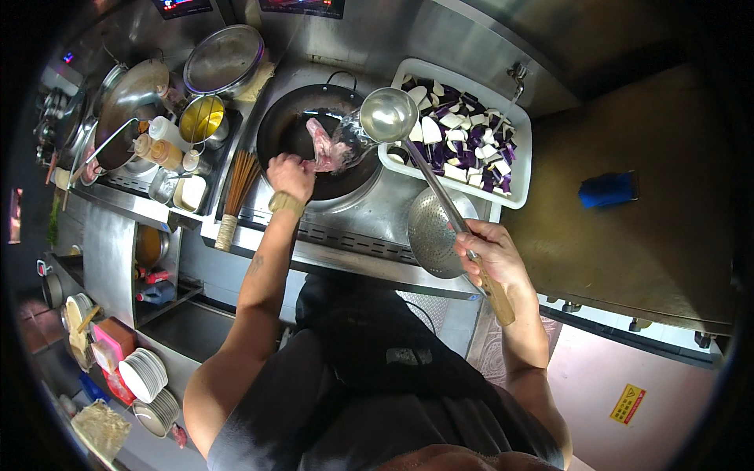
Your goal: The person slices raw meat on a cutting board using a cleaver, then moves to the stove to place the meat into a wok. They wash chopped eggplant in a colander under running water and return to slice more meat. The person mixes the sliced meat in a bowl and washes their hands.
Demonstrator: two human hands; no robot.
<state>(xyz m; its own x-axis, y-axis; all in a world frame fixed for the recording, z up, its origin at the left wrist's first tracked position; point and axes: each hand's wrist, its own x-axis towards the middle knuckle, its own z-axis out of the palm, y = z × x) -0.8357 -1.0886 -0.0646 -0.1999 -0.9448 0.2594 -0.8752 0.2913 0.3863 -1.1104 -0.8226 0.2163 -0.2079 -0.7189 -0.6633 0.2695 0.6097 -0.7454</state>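
Observation:
My right hand (495,250) grips the wooden-handled end of a steel ladle (433,176). The ladle's bowl is raised over the right rim of a black wok (283,132). My left hand (291,176) is over the wok's near left rim, fingers curled. At its fingertips is a pinkish, whitish piece (324,147) that looks like raw meat; whether the fingers hold it I cannot tell. Beside this piece, below the ladle bowl, is a clear, glossy patch like splashing water. Under the ladle handle, a perforated steel strainer (436,229) lies at the counter's front edge.
A white plastic tub (521,197) of cut eggplant (453,132) stands right of the wok, below a tap (517,73). Left are a bamboo wok brush (235,188), squeeze bottles (165,154), a pot with yellow liquid (203,120) and another wok (132,112). Plates (143,374) are stacked lower left.

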